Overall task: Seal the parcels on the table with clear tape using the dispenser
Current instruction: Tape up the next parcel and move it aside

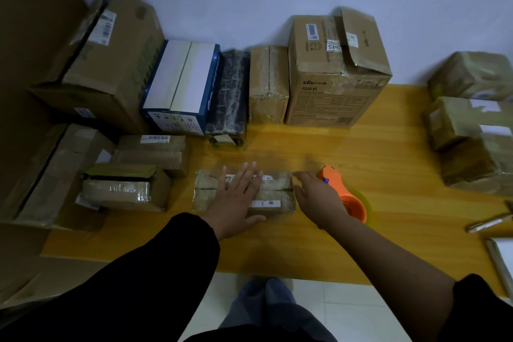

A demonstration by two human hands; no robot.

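Observation:
A flat brown parcel (277, 189) wrapped in clear tape, with white labels, lies near the middle of the yellow wooden table (374, 147). My left hand (236, 200) rests flat on its top with fingers straight and spread. My right hand (319, 197) is at the parcel's right end, fingers extended, thumb near the side; whether it touches is unclear. Just right of that hand sits the orange tape dispenser (351, 197) with a roll of clear tape, on the table and held by neither hand.
Several cardboard boxes line the wall: a large one (105, 64), a blue and white box (180, 83), a dark wrapped box (230, 97), a tall box (333, 75). Small parcels (125, 189) lie left, taped parcels (472, 130) right. Pens (488, 223) lie at the right edge.

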